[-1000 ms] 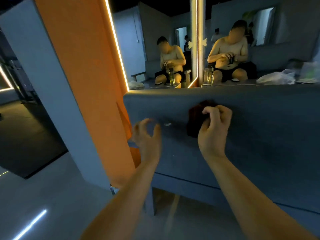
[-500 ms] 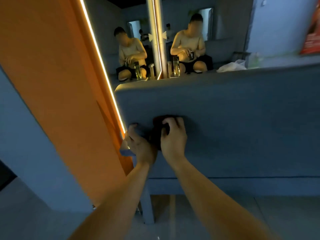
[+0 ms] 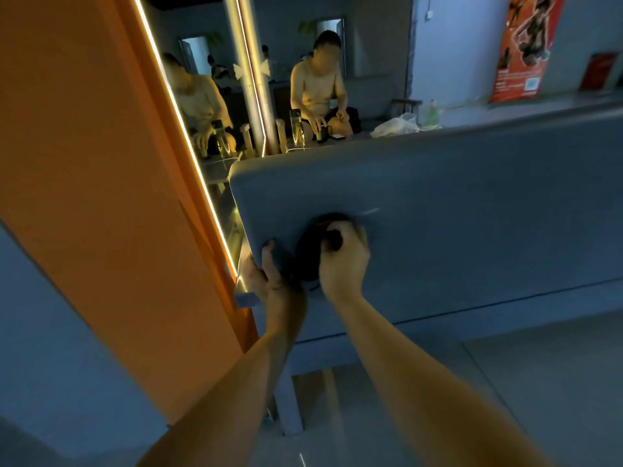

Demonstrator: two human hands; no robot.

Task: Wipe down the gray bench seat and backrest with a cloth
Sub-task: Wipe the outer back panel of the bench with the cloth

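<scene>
- An orange panel (image 3: 101, 163) is seen across the left of the frame, edged on its right by a lit strip (image 3: 188, 139).
- Just below centre, the left hand (image 3: 269, 281) is clamped on the left edge of the gray backrest (image 3: 472, 214). The thumb is laid on the front face and the fingers are wrapped round the edge.
- A dark cloth (image 3: 312, 254) is bunched just right of that hand and pressed against the backrest near its lower left corner.
- The right hand (image 3: 344, 261) is curled over the cloth, which is gripped in its bent fingers. Only the back of the hand is shown.
- A seated person (image 3: 317, 85) is seen at upper centre, beyond the backrest's top edge.
- A pale bag (image 3: 394, 126) is seen right of that person, just above the top edge.
- A red poster (image 3: 526, 45) is hung on the wall at upper right.
</scene>
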